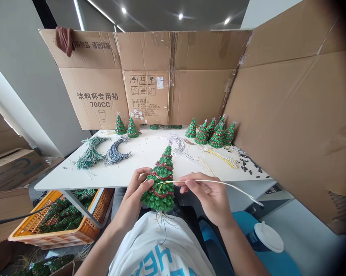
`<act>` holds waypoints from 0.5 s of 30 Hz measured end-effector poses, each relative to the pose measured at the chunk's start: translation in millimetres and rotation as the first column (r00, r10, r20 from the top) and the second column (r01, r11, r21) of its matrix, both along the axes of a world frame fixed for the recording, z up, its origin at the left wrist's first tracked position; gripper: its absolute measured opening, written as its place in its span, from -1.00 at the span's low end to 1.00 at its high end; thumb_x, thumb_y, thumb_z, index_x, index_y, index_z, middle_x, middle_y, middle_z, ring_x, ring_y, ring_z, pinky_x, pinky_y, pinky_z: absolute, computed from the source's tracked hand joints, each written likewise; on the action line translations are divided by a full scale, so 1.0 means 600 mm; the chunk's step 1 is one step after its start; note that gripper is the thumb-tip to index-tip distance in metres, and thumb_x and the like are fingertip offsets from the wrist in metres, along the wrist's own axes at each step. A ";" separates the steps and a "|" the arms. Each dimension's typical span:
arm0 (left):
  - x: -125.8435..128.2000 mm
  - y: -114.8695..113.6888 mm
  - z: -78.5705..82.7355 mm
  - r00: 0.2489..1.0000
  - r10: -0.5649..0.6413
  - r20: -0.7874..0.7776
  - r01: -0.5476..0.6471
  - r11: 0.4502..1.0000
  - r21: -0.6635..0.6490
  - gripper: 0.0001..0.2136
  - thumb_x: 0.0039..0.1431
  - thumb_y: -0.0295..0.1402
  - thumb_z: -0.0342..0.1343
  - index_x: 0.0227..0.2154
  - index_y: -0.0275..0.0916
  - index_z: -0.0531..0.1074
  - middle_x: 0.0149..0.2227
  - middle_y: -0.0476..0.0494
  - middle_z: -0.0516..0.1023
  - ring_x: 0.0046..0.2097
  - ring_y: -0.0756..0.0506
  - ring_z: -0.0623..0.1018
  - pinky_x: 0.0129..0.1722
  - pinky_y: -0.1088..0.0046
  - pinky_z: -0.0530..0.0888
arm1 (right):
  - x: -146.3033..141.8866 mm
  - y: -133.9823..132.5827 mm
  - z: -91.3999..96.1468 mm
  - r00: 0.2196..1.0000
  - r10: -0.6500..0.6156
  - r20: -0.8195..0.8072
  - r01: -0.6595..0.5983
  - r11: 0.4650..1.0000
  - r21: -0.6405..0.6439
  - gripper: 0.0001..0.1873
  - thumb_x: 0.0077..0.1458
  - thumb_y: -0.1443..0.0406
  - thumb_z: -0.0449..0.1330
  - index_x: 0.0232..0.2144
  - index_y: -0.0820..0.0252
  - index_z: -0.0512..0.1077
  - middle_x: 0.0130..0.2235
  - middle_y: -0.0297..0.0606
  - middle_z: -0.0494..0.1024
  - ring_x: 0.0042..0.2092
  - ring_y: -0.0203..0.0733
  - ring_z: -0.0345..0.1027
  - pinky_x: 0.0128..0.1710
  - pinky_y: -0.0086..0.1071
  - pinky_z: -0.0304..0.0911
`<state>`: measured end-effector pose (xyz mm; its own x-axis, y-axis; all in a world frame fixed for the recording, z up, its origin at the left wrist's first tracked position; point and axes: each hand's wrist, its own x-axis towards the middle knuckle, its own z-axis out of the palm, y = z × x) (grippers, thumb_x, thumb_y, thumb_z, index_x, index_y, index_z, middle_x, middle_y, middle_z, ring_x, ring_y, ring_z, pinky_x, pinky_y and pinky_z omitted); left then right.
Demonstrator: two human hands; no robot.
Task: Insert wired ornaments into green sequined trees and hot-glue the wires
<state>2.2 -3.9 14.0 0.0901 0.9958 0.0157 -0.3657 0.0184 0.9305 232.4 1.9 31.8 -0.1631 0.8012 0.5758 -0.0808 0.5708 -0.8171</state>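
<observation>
A green Christmas tree ornament (158, 195), red garland (164, 165) already wound on, was clasped near the table edge (55, 188) by the left hand (135, 195). A pale wire (210, 181) was pinched against it by the right hand (204, 197). Similar trees (201, 134) stood finished-looking; wire bundles (91, 153) were left lying.

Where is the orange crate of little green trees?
In the head view, the orange crate sits low on the left, under the near corner of the white table and just left of the person's left arm.
</observation>
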 end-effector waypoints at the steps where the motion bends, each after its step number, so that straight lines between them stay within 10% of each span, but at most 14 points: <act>1: 0.000 -0.001 0.002 1.000 0.008 0.005 -0.008 1.000 -0.011 -0.61 0.25 -0.09 0.37 0.04 0.00 0.41 0.17 -0.07 0.53 0.09 -0.21 0.55 -0.11 0.36 0.51 | 0.003 -0.003 0.001 0.999 -0.022 0.045 0.019 0.999 0.050 -0.81 0.43 0.31 0.31 -0.08 0.03 0.76 -0.20 -0.24 0.80 -0.29 -0.22 0.64 -0.20 -0.33 0.53; 6: 0.001 0.000 0.007 0.999 0.049 0.007 -0.049 0.999 -0.025 -0.57 0.19 -0.09 0.41 0.03 -0.02 0.42 0.10 -0.07 0.56 0.01 -0.18 0.56 -0.18 0.40 0.50 | 0.009 -0.011 0.011 0.977 -0.053 0.207 -0.017 0.946 0.324 -0.69 0.39 0.47 0.29 0.01 0.00 0.72 -0.16 -0.28 0.78 -0.15 -0.18 0.64 -0.09 -0.29 0.51; 15: 0.001 0.000 0.004 1.000 0.017 -0.010 -0.016 0.999 0.031 -0.65 0.27 -0.11 0.38 0.01 0.00 0.42 0.10 -0.02 0.55 0.05 -0.16 0.52 -0.02 0.35 0.48 | 0.004 -0.011 0.005 0.966 -0.182 0.186 0.110 0.934 0.341 -0.68 0.41 0.48 0.26 0.00 0.01 0.69 -0.20 -0.31 0.75 -0.21 -0.23 0.62 -0.14 -0.33 0.48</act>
<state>3.1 -4.2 16.3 0.0741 0.9962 0.0453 -0.3564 -0.0159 0.9342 234.9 -4.5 34.5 -0.2053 0.5998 0.7733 0.1773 0.7999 -0.5734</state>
